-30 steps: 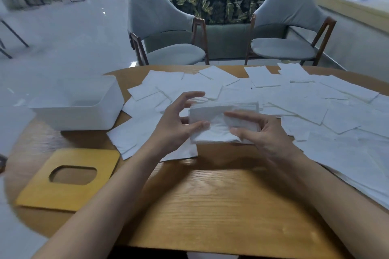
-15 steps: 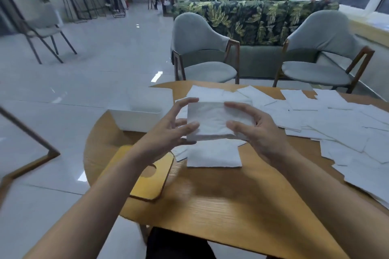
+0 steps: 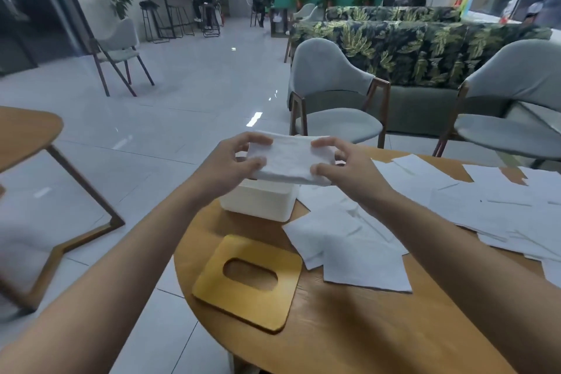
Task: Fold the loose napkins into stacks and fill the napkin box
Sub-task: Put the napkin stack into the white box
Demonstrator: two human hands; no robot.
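Holding a stack of napkins (image 3: 288,161) up in the air, both hands grip it by its ends. The left hand (image 3: 239,161) pinches the left end, with the fingers curled over the top and the thumb on the near side. The right hand (image 3: 343,167) pinches the right end the same way. The stack is white and a bit saggy in the middle.

Just under the stack sits a white box (image 3: 261,200) near the far left edge of the round wooden desk (image 3: 349,328). I cannot tell if the stack touches the box.

A yellow lid (image 3: 258,307) with a long hole in it lies flat on the desk, closer to the person and apart from the box. Loose napkins (image 3: 364,252) lie spread over the desk to the right of the box, many on top of each other.

Two grey chairs (image 3: 331,94) stand behind the desk, and a sofa (image 3: 409,48) with leaves on it is behind them.
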